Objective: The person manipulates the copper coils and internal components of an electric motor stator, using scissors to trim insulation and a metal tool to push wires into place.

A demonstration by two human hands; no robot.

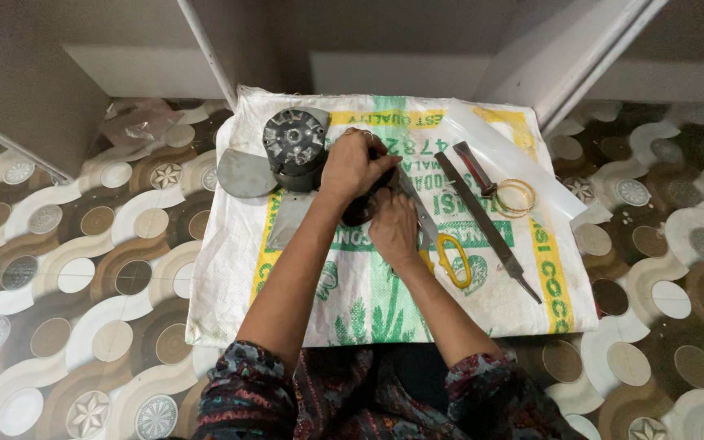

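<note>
My left hand and my right hand are closed together on a small dark round part, which they mostly hide. They work over a white woven sack spread on the floor. Just left of my left hand stands a dark grey fan motor with grey blades sticking out beside and below it. Yellow-handled scissors lie right beside my right wrist, their blades pointing up under my hands.
A long dark metal file lies diagonally on the right of the sack. A short red-handled tool and thin gold bangles are next to it. Patterned floor tiles surround the sack; a wall and white frame legs stand behind.
</note>
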